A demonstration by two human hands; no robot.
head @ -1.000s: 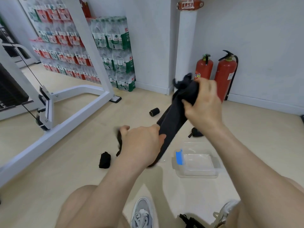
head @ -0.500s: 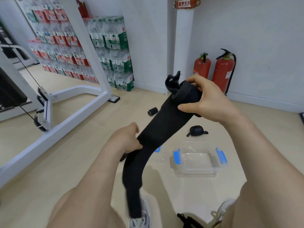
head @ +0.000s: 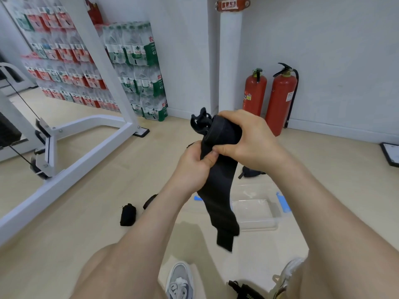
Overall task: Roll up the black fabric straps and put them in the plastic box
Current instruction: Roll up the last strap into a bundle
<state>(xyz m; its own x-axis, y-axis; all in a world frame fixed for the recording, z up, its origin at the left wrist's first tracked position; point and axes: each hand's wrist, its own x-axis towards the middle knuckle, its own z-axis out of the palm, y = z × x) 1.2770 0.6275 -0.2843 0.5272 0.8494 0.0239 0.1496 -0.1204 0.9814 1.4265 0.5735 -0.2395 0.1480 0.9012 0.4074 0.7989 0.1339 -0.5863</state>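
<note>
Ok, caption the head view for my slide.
Left hand and right hand roll a black strap; clear plastic box sits on the floor.

Two hands are counted: left hand [head: 193, 167] and right hand [head: 250, 140]. Four straps are made out: one strap [head: 219, 190] held, and three lying rolled, first roll [head: 128, 216], second roll [head: 149, 201], third roll [head: 251, 172]. One more black item [head: 246, 292] at the bottom edge cannot be classed. One box [head: 254, 212] is seen, and two blue clips [head: 282, 204] by it. Two extinguishers are counted, short extinguisher [head: 254, 93] and tall extinguisher [head: 280, 100]. Two shoes are seen, left shoe [head: 180, 281] and right shoe [head: 289, 270]. One white frame [head: 86, 156] is present. The bottle packs [head: 140, 67] are stacked too densely to be counted.
</note>
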